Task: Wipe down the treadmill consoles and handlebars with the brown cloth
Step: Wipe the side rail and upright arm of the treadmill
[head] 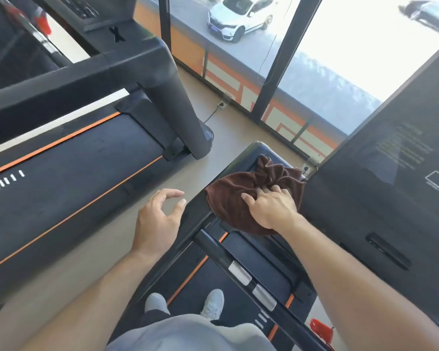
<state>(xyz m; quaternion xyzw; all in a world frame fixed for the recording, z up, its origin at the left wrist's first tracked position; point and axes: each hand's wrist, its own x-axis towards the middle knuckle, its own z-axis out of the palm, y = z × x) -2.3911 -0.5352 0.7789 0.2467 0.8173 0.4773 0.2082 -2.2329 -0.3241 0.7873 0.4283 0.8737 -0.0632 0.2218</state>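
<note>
Wiping is under way: right hand (269, 207) grips the bunched brown cloth (236, 196) beside the console (390, 178), left hand (157, 219) hangs loosely spread and empty, and the handlebar (241, 272) probably comes next.

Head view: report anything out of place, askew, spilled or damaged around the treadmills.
Nothing stands out. The right hand grips the bunched brown cloth against the treadmill's left handrail, beside the dark console. The left hand hovers open, holding nothing. No spill or breakage shows; a small red object by the treadmill is too unclear to judge.
</note>
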